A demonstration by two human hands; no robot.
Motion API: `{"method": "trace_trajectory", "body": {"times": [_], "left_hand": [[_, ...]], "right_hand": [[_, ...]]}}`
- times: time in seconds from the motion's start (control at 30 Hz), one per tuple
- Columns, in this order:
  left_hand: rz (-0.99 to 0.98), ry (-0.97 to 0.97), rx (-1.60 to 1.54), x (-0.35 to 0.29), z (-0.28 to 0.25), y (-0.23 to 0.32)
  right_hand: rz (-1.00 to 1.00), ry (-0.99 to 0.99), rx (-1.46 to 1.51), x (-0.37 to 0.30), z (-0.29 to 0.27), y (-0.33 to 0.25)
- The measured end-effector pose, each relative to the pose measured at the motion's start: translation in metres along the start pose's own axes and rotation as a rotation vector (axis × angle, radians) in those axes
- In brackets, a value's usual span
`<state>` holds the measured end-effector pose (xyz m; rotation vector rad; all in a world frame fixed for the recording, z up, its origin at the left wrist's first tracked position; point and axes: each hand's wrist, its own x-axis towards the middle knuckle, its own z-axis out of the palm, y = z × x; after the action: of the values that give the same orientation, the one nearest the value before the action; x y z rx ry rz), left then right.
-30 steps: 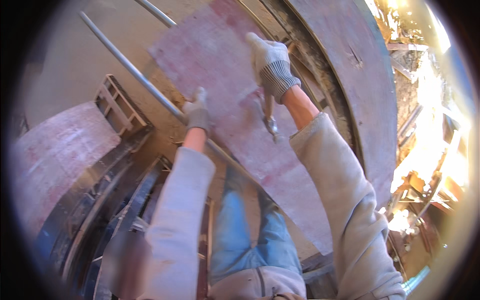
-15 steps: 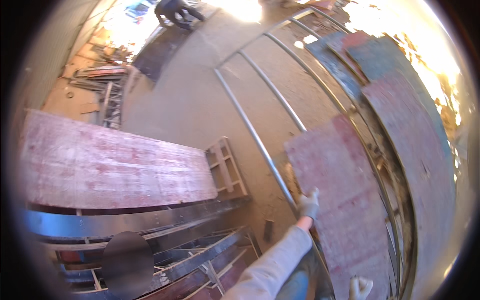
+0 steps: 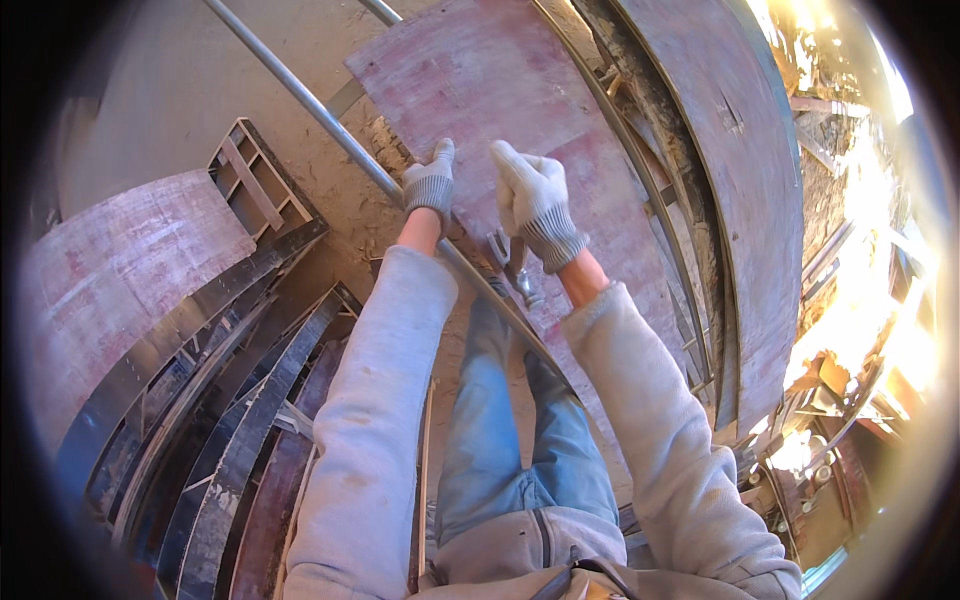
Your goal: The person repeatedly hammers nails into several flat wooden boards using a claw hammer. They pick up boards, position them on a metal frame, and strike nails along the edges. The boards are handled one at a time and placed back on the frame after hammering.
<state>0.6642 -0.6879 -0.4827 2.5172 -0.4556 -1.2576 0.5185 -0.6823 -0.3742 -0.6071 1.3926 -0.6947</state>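
Both of my hands wear grey-white knit gloves. My left hand [image 3: 430, 185] grips the lower left edge of a reddish plywood panel [image 3: 480, 80], right beside a long metal pipe [image 3: 300, 95]. My right hand [image 3: 535, 200] rests against the panel's face, closed around a hammer [image 3: 512, 268] whose metal head sticks out below my wrist. The panel leans over the pipe and against curved formwork. My legs in blue jeans [image 3: 500, 440] show below, between my grey sleeves.
A curved reddish form panel [image 3: 110, 280] lies at the left above stacked curved steel frames [image 3: 220, 420]. A small metal frame [image 3: 255, 185] lies on the dirt. Large curved panels [image 3: 740, 180] stand at the right, with sunlit debris [image 3: 850, 380] beyond.
The view swung left toward the big curved panel half a second ago and is back on the plywood panel. My right hand has come down the panel, close to my left hand.
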Motion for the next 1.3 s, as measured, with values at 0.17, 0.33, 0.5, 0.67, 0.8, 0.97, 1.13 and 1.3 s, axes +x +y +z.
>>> {"method": "trace_trajectory", "body": {"times": [0.17, 0.33, 0.5, 0.67, 0.8, 0.97, 1.13, 1.3], "left_hand": [[-0.035, -0.104, 0.051, 0.019, 0.003, -0.01], [0.028, -0.108, 0.109, 0.014, 0.001, -0.008], [0.02, 0.022, 0.022, 0.009, 0.008, 0.003], [0.098, 0.013, -0.132, 0.019, 0.011, 0.002], [0.075, 0.025, -0.129, 0.025, 0.017, -0.009], [0.108, 0.075, -0.037, 0.019, 0.011, -0.019], [0.031, 0.109, 0.183, 0.0, -0.005, -0.017], [0.124, 0.057, -0.313, -0.01, 0.001, -0.018]], "right_hand": [[0.037, -0.082, -0.158, 0.005, 0.034, -0.008], [-0.088, -0.126, -0.435, 0.008, 0.054, 0.005], [-0.931, -0.478, -0.448, -0.101, -0.025, -0.009], [-0.219, 0.028, -0.216, -0.207, -0.131, 0.01], [-0.124, 0.216, 0.266, -0.102, -0.174, -0.012], [-0.206, 0.139, 0.151, 0.048, -0.154, -0.076], [-0.071, 0.344, -0.449, 0.091, -0.144, -0.086], [0.028, 0.252, -1.246, 0.102, -0.179, -0.021]]}}
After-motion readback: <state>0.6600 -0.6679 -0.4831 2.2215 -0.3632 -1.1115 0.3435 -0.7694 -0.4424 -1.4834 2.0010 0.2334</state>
